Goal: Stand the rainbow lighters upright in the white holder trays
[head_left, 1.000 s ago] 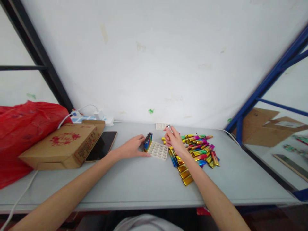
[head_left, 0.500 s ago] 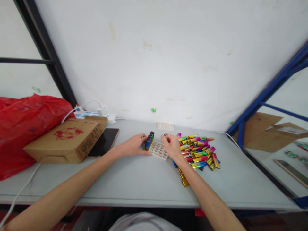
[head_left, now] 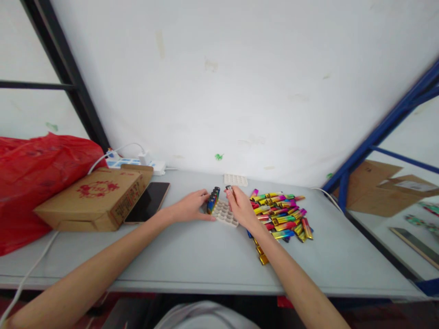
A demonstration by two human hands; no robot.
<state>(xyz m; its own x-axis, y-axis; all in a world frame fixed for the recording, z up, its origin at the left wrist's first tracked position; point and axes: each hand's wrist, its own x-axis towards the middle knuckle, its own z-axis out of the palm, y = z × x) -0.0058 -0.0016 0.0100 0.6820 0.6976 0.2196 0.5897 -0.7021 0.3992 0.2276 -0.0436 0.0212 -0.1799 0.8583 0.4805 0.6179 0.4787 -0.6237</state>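
A white tray [head_left: 227, 216] with rows of holes rests on the grey table, with a row of upright lighters [head_left: 213, 201] along its left side. My left hand [head_left: 190, 206] holds the tray's left end, thumb at the near edge and fingers beside the lighters. Over the tray's far right part, my right hand [head_left: 241, 208] is closed on a lighter [head_left: 229, 188]; its dark-and-silver top shows while my fingers hide the body. Right beside this hand lies a heap of shiny multicoloured lighters [head_left: 283, 218].
A second white tray [head_left: 235, 179] lies against the wall. On the left are a cardboard box [head_left: 92, 196], a dark tablet [head_left: 149, 201], a red plastic bag [head_left: 41, 178] and a white power strip [head_left: 157, 167]. A blue metal frame [head_left: 366, 132] borders the right side.
My right hand has moved slightly left over the tray, and the lighter's top now shows above its fingers. My left hand and the row of lighters have stayed put.
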